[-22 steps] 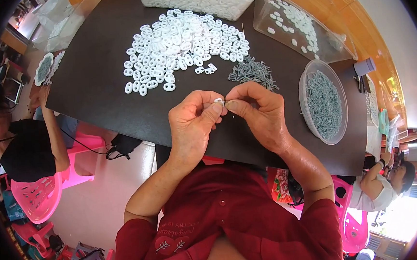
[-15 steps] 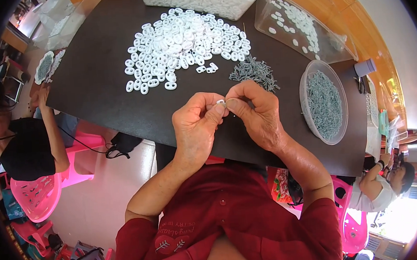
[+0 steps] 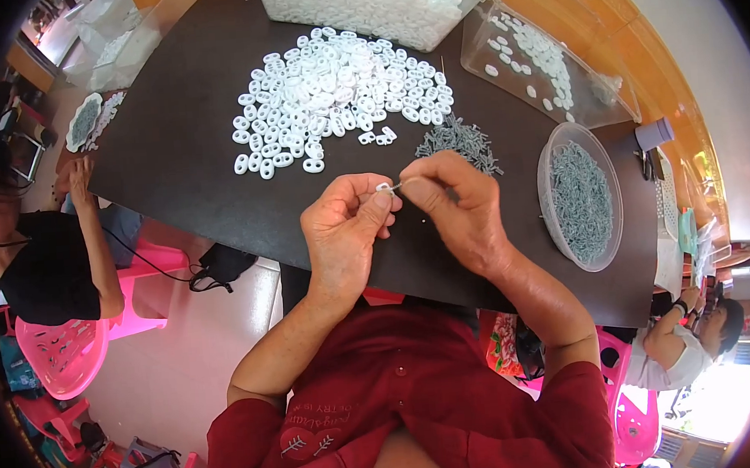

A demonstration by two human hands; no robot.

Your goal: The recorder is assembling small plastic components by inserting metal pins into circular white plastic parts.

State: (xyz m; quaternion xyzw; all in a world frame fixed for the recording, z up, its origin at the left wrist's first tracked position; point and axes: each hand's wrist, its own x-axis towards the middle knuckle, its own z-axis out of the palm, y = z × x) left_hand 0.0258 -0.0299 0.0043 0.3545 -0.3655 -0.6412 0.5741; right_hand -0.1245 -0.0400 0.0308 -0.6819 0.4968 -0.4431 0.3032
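Over the near part of the dark table, my left hand [image 3: 340, 236] pinches a small white plastic piece [image 3: 383, 187] between thumb and fingers. My right hand [image 3: 465, 210] is closed on a thin grey pin [image 3: 396, 185], whose end points at the white piece's right side. Whether the pin is inside the piece is too small to tell. Beyond my hands lies a heap of white two-holed oval pieces [image 3: 330, 89], with a few odd-shaped white pieces [image 3: 379, 136] at its near edge. A pile of grey pins [image 3: 460, 144] lies just beyond my right hand.
An oval clear tub [image 3: 619, 217] of grey pins stands at the right. At the back are a clear box [image 3: 351, 18] full of white pieces and a clear tray [image 3: 503, 81] with white ovals. People sit at left and right; pink chairs [image 3: 61, 347] stand around.
My hands have drawn slightly apart, the left one shifting a little left. More of the white piece and the grey pin now shows between them. The view has shifted slightly.
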